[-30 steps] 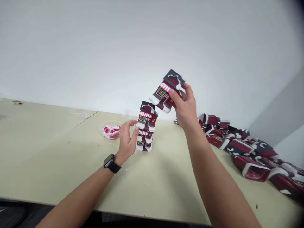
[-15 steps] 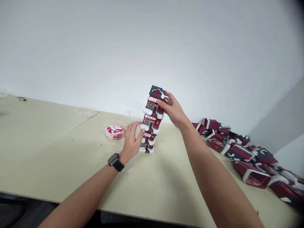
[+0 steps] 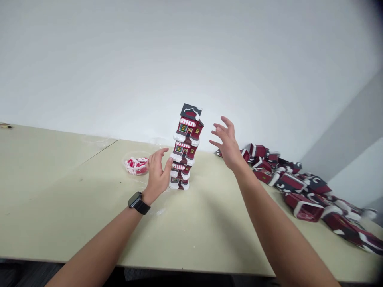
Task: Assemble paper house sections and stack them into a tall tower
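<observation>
A tower of several small painted model houses (image 3: 184, 149) stands stacked on the table, in dark red with white snow ledges, striped awnings and a dark roof on top. It looks slightly tilted in my view. My left hand (image 3: 158, 171) is at the tower's left side, fingers apart; whether the thumb touches the houses I cannot tell. To the right of the upper house, my right hand (image 3: 226, 141) is in the air with fingers spread, apart from the tower and holding nothing.
Many more red model houses (image 3: 290, 181) lie in a jumbled pile along the table's right side. A clear bowl of red and white striped pieces (image 3: 137, 165) sits left of the tower. The pale table (image 3: 74, 211) meets a white wall (image 3: 119, 71) behind.
My right hand has let go of the top house and moved off to the right. My left hand has eased slightly off the tower. The view has shifted a little to the right.
</observation>
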Demonstrator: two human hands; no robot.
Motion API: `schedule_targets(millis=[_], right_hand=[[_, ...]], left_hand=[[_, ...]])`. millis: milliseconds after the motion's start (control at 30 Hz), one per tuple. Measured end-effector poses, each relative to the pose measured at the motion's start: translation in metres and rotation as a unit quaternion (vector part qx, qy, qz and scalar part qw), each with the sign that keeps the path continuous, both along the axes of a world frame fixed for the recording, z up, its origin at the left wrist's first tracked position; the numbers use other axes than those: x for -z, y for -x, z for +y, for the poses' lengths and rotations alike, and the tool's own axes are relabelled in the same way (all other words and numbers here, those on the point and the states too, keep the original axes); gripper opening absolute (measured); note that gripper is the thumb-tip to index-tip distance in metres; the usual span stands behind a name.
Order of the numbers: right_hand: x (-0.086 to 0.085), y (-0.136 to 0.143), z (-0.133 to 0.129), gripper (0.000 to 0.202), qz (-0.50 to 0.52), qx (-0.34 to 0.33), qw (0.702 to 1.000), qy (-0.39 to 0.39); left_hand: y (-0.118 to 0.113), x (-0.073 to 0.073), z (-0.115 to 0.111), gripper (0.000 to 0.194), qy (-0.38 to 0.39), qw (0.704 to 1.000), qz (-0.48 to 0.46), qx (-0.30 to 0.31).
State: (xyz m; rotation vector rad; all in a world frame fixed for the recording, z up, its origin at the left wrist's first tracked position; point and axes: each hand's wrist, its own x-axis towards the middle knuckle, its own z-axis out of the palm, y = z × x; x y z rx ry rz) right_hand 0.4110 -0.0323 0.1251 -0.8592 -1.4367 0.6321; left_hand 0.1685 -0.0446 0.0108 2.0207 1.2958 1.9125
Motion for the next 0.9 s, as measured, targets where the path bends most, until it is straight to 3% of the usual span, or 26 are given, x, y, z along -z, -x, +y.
schedule_targets(millis=[100, 167, 233, 333, 400, 467, 567, 700, 767, 900], right_hand=[[0.028, -0.047, -0.01, 0.068, -0.076, 0.108, 0.991, 0.004], [0.053, -0.095, -0.017, 0.079, -0.149, 0.221, 0.964, 0.022], [0.081, -0.152, -0.029, 0.08, -0.235, 0.346, 0.906, 0.064], [0.12, -0.23, -0.059, 0.072, -0.353, 0.504, 0.772, 0.159], [0.141, -0.264, -0.082, 0.071, -0.387, 0.528, 0.712, 0.252], [0.154, -0.281, -0.1, 0.066, -0.414, 0.512, 0.685, 0.31], [0.162, -0.279, -0.11, 0.057, -0.453, 0.48, 0.696, 0.282], [0.158, -0.255, -0.105, 0.049, -0.488, 0.39, 0.75, 0.217], [0.154, -0.24, -0.101, 0.055, -0.496, 0.358, 0.77, 0.179], [0.147, -0.213, -0.094, 0.072, -0.479, 0.365, 0.784, 0.152]], left_hand=[[0.0, 0.0, 0.003, 0.037, -0.007, 1.0, 0.006, -0.001], [0.0, -0.001, 0.004, 0.037, -0.007, 1.0, 0.005, 0.0], [0.0, -0.003, 0.005, 0.038, -0.006, 1.0, -0.003, -0.001], [0.0, -0.008, 0.004, 0.038, 0.004, 1.0, -0.014, -0.009], [0.001, -0.011, 0.002, 0.038, 0.016, 1.0, -0.016, -0.012], [0.0, -0.013, 0.002, 0.038, 0.023, 0.999, -0.018, -0.014], [0.0, -0.012, 0.003, 0.038, 0.027, 0.999, -0.017, -0.021], [0.001, -0.01, 0.006, 0.036, 0.03, 0.999, -0.015, -0.029], [0.002, -0.01, 0.006, 0.036, 0.034, 0.999, -0.015, -0.031], [0.006, -0.011, 0.008, 0.036, 0.036, 0.998, -0.02, -0.036]])
